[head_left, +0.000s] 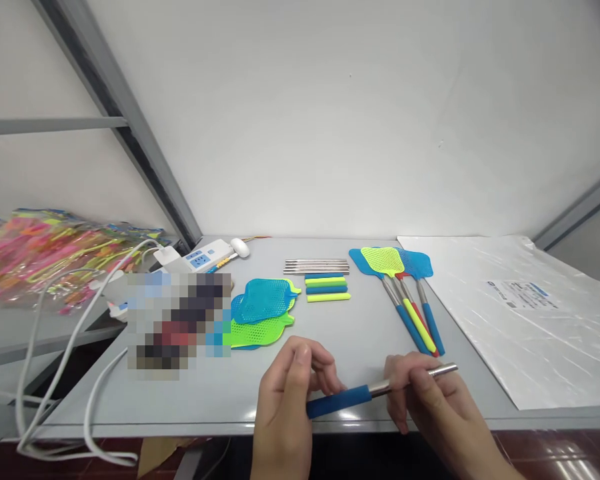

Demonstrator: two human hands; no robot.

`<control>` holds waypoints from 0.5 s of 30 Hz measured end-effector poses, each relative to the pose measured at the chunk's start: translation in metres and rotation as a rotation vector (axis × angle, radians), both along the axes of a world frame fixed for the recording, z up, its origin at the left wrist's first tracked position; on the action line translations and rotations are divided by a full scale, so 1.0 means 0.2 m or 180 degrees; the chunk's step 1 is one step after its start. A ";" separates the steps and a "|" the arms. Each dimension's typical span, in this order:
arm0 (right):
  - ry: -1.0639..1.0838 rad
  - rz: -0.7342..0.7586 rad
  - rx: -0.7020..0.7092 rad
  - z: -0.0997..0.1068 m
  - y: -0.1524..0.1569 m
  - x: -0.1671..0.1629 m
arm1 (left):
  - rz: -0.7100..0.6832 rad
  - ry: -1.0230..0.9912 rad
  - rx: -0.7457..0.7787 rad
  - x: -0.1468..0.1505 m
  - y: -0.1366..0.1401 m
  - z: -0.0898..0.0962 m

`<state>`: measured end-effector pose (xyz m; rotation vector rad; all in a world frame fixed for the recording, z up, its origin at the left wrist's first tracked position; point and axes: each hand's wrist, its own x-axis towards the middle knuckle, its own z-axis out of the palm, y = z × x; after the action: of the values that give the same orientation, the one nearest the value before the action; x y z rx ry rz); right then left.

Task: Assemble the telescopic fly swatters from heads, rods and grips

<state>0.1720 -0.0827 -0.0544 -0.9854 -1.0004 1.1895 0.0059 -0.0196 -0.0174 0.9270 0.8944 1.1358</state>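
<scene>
Blue foam grip (339,401) pinched in left hand (285,407), steel rod (415,380) clamped in right hand (430,407), near table edge. Finished swatters (400,287) far right; loose heads (263,310), grips (327,287), rods (316,267) left.

1. A grey table (360,333) stands against the white wall.
2. Loose swatter heads (263,310), blue and green, lie stacked left of centre.
3. Metal rods (316,267) lie just behind the foam grips (327,287).
4. Finished fly swatters (400,283) rest near a plastic-wrapped white sheet (520,313).
5. A power strip (203,257) sits back left.
</scene>
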 end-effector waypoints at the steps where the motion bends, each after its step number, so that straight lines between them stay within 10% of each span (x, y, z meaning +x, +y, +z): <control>1: -0.0066 0.0002 0.0038 0.01 0.00 0.01 | -0.0025 0.0045 0.0038 0.00 0.00 0.01; 11: -0.1084 0.0384 -0.0403 0.27 0.22 -0.03 | -0.1385 0.2039 0.1343 -0.16 0.03 0.04; 15: -0.1591 0.0796 -0.0235 0.35 0.34 -0.18 | -0.1150 0.2125 0.1274 -0.26 0.05 0.03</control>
<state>0.1370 -0.0146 0.0151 -1.2792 -1.5172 1.2148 -0.0459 -0.0098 -0.0118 1.7836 0.9811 0.6971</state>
